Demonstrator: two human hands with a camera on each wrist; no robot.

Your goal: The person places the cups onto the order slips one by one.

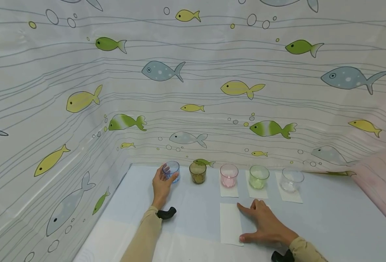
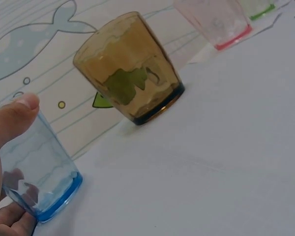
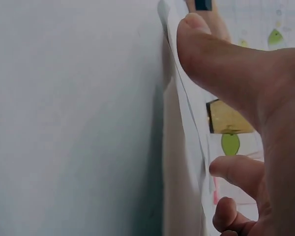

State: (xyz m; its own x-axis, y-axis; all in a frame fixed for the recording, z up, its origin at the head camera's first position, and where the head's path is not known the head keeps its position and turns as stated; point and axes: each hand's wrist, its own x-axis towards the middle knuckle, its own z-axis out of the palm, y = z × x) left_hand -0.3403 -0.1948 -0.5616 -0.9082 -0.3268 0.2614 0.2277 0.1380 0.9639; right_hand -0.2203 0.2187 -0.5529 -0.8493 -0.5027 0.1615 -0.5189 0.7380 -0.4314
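My left hand [image 1: 161,187] grips a clear blue glass [image 1: 172,167] at the far left of the row, thumb on the near side and fingers around the other. In the left wrist view the blue glass [image 2: 46,164] has its thick base on or just over the table; which, I cannot tell. Beside it stands an amber glass [image 1: 198,173]. My right hand [image 1: 266,223], thumb and forefinger spread apart, touches the right edge of a white paper rectangle [image 1: 229,223]. The right wrist view shows the thumb [image 3: 221,59] against layered paper [image 3: 179,142].
A pink glass [image 1: 229,175], a green glass [image 1: 259,177] and a colourless glass [image 1: 292,179] stand on white papers to the right. A fish-patterned curtain [image 1: 212,120] rises behind the table [image 1: 193,211] and along its left.
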